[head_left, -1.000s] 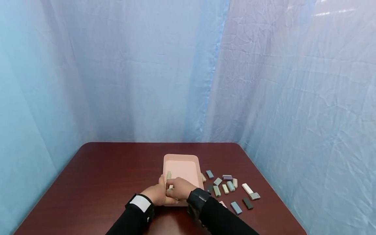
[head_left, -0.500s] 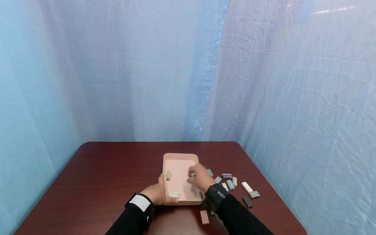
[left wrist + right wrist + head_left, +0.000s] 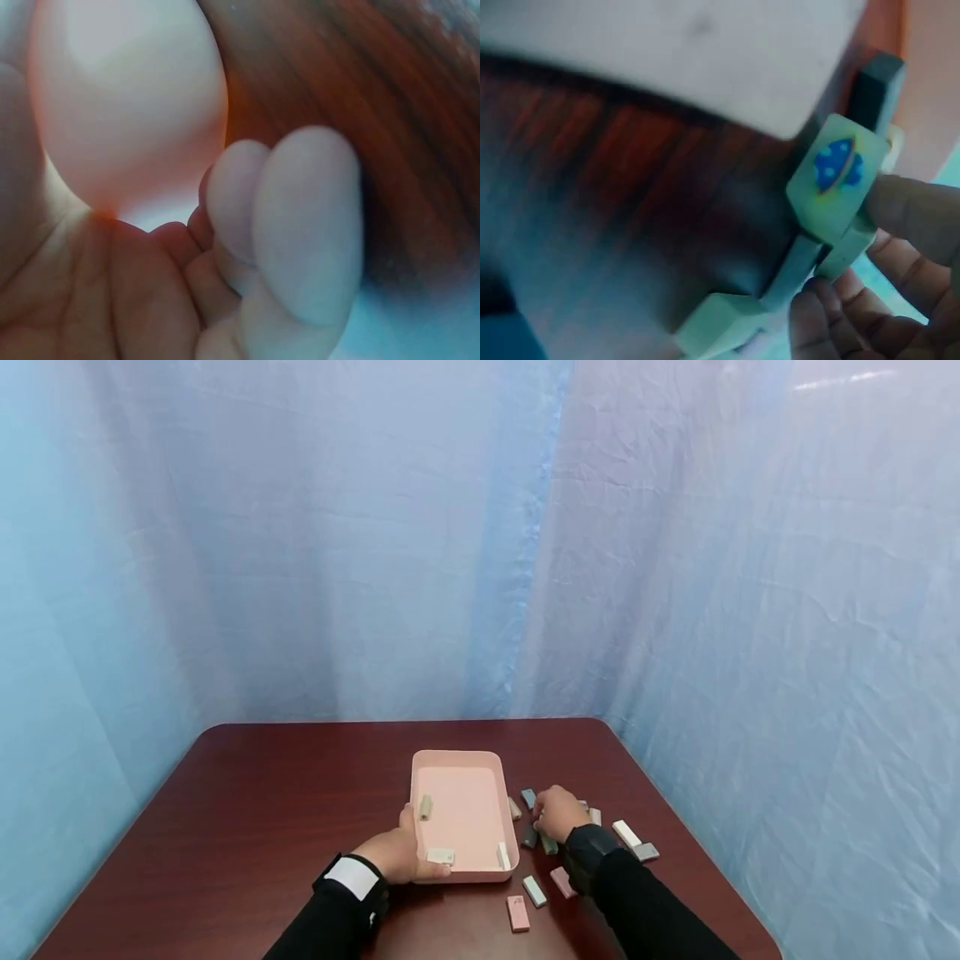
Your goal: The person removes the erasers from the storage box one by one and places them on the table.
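Note:
My left hand [image 3: 392, 854] holds the near left corner of a pink tray [image 3: 457, 877], thumb along the front wall and fingers along the left side. In the left wrist view, the rounded tray corner [image 3: 142, 90] sits between thumb and fingers. Inside the tray lie a green tile [image 3: 425, 807], a white tile [image 3: 441, 856] and a pale tile [image 3: 503, 856] against the right wall. My right hand [image 3: 561, 814] is among the loose tiles right of the tray. There, thumb and fingertips pinch a pale green tile [image 3: 847, 251] below a tile with a blue dotted picture [image 3: 836, 172].
Several loose tiles surround the right hand, including a dark tile [image 3: 529, 836], a white tile [image 3: 626, 833] and a grey tile [image 3: 645, 852]. Nearer me lie a pink tile [image 3: 517, 913], a pale tile [image 3: 535, 891] and another pink tile [image 3: 563, 882]. A blue curtain [image 3: 300, 568] hangs behind the brown table [image 3: 300, 793].
My right hand has left the tray and moved right to the loose tiles. A pale tile now stands at the tray's right wall. The left hand has kept its place.

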{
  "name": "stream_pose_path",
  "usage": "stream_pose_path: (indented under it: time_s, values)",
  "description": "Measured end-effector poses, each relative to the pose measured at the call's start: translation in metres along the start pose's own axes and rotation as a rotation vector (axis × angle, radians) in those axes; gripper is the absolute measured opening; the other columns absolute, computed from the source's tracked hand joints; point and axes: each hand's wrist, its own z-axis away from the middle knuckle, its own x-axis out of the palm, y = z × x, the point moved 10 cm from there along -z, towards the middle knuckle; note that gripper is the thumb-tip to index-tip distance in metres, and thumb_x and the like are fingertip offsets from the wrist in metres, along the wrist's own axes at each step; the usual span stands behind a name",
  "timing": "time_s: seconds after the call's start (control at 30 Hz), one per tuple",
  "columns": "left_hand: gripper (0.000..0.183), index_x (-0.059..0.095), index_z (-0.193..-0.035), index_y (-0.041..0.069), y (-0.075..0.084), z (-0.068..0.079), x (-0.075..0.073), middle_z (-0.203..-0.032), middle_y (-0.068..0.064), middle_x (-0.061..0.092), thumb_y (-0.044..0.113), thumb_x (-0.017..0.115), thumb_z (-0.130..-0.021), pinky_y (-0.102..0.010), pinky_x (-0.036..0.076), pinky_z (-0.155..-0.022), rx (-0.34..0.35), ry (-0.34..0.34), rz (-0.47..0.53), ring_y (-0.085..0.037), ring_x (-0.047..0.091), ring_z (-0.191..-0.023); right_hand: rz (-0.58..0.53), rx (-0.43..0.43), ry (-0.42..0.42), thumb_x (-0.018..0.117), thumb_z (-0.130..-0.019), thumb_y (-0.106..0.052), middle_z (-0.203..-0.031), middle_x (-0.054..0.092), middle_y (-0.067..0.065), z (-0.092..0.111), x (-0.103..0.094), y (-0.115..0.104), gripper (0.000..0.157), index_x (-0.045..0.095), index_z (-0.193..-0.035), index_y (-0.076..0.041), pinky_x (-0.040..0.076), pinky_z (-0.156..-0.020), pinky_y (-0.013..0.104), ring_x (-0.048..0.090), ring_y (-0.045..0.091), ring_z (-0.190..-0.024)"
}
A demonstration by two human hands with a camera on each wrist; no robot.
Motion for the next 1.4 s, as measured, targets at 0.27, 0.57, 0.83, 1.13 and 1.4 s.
stream_pose_path:
  time_s: [0.27,0.57,0.83,1.13,1.4]
  values:
    - [0.135,0.008,-0.167,-0.001,-0.004,-0.002,0.001,-0.129,-0.024,0.071,0.063,0.088,-0.079,-0.048,0.055,-0.086,-0.011,-0.01,0.025,-0.029,0.07,-0.098,-0.044,-0.058,-0.122,0.081,-0.09,-0.004,-0.09,0.066,0.003,-0.007,0.02,-0.016,0.009,0.076,-0.091,-0.012,0.047,-0.068,0.041,0.055,0.019,-0.075]
    - [0.135,0.007,-0.167,-0.002,-0.002,-0.005,0.002,-0.117,-0.025,0.073,0.061,0.088,-0.08,-0.046,0.055,-0.082,0.005,0.003,0.032,-0.03,0.07,-0.091,0.025,0.032,-0.028,0.078,-0.094,-0.005,-0.073,0.05,0.0,-0.016,0.016,0.013,0.024,0.06,-0.079,-0.012,0.037,-0.069,0.041,0.044,0.018,-0.067]
    - [0.135,0.008,-0.164,-0.008,0.0,-0.005,0.002,-0.094,-0.023,0.073,0.059,0.089,-0.079,-0.043,0.056,-0.077,0.031,0.034,-0.005,-0.028,0.07,-0.081,0.044,0.043,-0.071,0.068,-0.104,-0.011,-0.081,0.059,0.012,-0.003,0.001,-0.01,0.016,0.07,-0.09,-0.002,0.04,-0.07,0.043,0.053,0.027,-0.073]
    - [0.137,0.008,-0.165,-0.006,-0.005,-0.007,0.005,-0.099,-0.02,0.073,0.064,0.087,-0.078,-0.043,0.054,-0.077,0.012,0.019,-0.004,-0.026,0.067,-0.079,-0.232,0.093,-0.31,0.075,-0.101,-0.035,-0.106,0.067,0.019,0.033,0.011,-0.063,0.053,0.063,-0.131,0.006,0.049,-0.077,0.048,0.06,0.027,-0.08]
    - [0.139,0.005,-0.161,-0.016,0.003,-0.005,0.005,-0.102,-0.032,0.073,0.057,0.091,-0.079,-0.044,0.058,-0.081,0.056,0.047,-0.015,-0.032,0.074,-0.088,-0.23,0.122,-0.381,0.09,-0.087,-0.025,-0.073,0.062,0.006,0.041,0.032,-0.085,0.036,0.069,-0.1,0.001,0.045,-0.06,0.036,0.061,0.022,-0.063]
